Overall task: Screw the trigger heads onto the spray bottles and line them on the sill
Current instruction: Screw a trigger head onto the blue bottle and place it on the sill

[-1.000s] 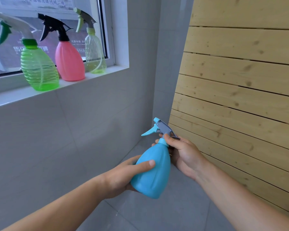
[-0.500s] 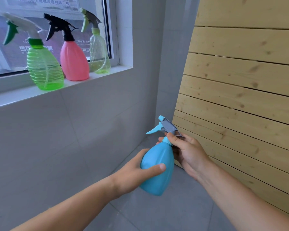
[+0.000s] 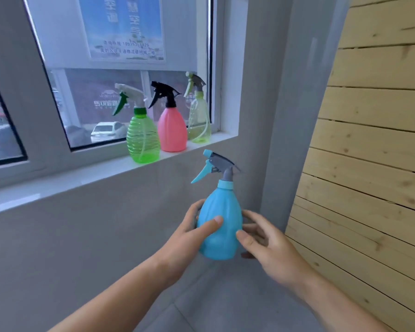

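Observation:
I hold a blue spray bottle (image 3: 222, 226) upright below the sill, its grey and blue trigger head (image 3: 216, 165) seated on the neck. My left hand (image 3: 192, 232) wraps the bottle's left side, thumb across the front. My right hand (image 3: 261, 238) touches its right side with the fingers spread. On the white sill (image 3: 82, 176) three bottles with trigger heads stand side by side: a green bottle (image 3: 143, 137), a pink bottle (image 3: 173, 128) and a pale yellow-green bottle (image 3: 199, 121).
A window frame (image 3: 15, 75) rises behind the sill. A grey wall pillar (image 3: 288, 116) closes the sill's right end. Pale wooden slats (image 3: 369, 164) lean on the right. Grey floor tiles (image 3: 225, 303) lie below.
The view has tilted up toward the window. The blue bottle has risen and stands more upright. My right hand has left the trigger head and come down to the bottle's body.

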Motion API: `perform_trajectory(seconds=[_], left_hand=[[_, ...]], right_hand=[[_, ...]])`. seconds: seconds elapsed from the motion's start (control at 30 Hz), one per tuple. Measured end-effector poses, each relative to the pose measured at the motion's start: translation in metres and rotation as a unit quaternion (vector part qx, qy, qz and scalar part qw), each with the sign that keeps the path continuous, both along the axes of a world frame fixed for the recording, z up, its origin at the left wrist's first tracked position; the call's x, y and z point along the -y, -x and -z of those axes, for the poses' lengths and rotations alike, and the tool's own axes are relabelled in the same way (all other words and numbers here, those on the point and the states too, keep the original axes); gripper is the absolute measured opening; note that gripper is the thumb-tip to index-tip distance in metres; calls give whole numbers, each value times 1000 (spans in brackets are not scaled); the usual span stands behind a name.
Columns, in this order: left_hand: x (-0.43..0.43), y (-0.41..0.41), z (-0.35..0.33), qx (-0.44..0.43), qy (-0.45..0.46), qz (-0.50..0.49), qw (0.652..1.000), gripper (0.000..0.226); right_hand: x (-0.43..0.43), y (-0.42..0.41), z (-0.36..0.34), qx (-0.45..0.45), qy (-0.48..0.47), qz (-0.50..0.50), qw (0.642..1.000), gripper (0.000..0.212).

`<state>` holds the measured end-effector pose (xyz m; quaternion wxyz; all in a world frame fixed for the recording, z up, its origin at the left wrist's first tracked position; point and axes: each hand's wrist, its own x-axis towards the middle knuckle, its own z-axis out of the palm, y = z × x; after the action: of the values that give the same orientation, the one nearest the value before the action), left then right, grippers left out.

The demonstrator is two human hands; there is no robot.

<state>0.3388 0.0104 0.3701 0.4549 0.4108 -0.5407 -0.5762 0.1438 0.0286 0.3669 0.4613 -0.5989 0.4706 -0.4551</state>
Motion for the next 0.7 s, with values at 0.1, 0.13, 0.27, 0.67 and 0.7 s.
perform_trajectory(seconds=[0.1,0.13,0.27,0.67,0.7], left_hand=[[1,-33,-14,-17,10,-48,999,47],[1,-46,-21,-15,19,-64,998,45],[-2,-100,-62,-1,65,-118,991,39],[16,-208,-124,106,83,-314,940,44],[18,-211,-125,114,80,-322,937,46]], right_hand=[[15,-41,-23,-14,28,-39,999,43],[21,-55,-32,-17,38,-53,998,43],[44,-112,-75,-20,87,-99,991,43],[89,-251,-124,-37,127,-98,986,44],[93,-257,-124,-34,126,-93,987,43]])
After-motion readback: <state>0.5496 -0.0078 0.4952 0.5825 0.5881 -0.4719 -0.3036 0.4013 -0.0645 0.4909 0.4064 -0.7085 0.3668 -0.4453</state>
